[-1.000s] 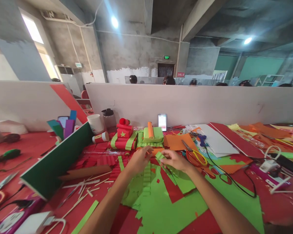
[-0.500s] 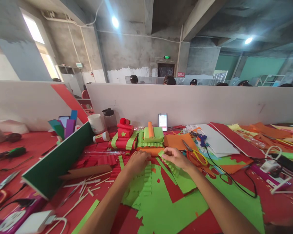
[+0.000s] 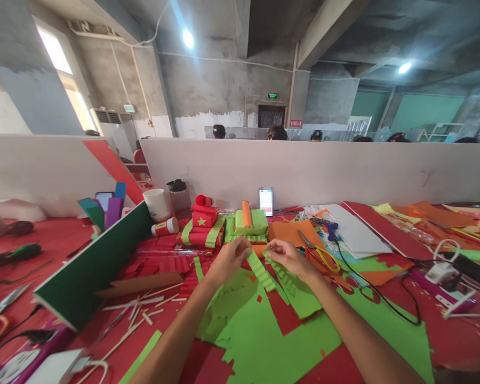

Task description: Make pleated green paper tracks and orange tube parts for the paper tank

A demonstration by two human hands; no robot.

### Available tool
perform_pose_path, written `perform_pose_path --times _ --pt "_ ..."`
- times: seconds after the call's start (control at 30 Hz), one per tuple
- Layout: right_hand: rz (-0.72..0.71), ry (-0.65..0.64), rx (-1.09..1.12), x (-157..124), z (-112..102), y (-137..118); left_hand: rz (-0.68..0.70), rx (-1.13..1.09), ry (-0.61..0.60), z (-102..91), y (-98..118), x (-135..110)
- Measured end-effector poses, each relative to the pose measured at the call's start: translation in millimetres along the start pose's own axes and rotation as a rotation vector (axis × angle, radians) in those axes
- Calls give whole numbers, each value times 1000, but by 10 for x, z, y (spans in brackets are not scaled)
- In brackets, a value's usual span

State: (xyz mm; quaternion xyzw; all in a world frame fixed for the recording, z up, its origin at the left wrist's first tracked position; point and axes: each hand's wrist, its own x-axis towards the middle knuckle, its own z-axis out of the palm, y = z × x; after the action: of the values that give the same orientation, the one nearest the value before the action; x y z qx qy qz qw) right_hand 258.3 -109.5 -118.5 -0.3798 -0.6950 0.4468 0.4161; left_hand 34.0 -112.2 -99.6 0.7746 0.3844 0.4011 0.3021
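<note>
My left hand (image 3: 232,258) pinches the upper end of a pleated green strip (image 3: 261,271), which slants down to the right. Close beside it, my right hand (image 3: 286,257) is closed on a second green strip (image 3: 285,278) with a notched or pleated edge, partly hidden by my fingers. Below both hands lie green sheets (image 3: 276,341) with ragged cut edges. Just beyond them stand a green block with an orange roll (image 3: 246,214) on top and a red stacked model (image 3: 205,220) with green bands and a star.
Scissors with yellow handles (image 3: 324,256) and a blue glue gun (image 3: 330,228) lie to the right, its cord trailing across the sheets. A green board (image 3: 100,261) stands at left near thin sticks (image 3: 144,309). A phone (image 3: 266,201) leans against the partition (image 3: 324,170).
My left hand has risen slightly and turned, swinging its pleated strip from hanging near vertical over the sheet to slanting toward my right hand. My right hand has hardly moved.
</note>
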Motion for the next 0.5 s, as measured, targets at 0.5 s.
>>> perform_pose_path --times 0.5 --pt "10 81 -13 6 -76 -21 -196 -586 167 -46 -32 47"
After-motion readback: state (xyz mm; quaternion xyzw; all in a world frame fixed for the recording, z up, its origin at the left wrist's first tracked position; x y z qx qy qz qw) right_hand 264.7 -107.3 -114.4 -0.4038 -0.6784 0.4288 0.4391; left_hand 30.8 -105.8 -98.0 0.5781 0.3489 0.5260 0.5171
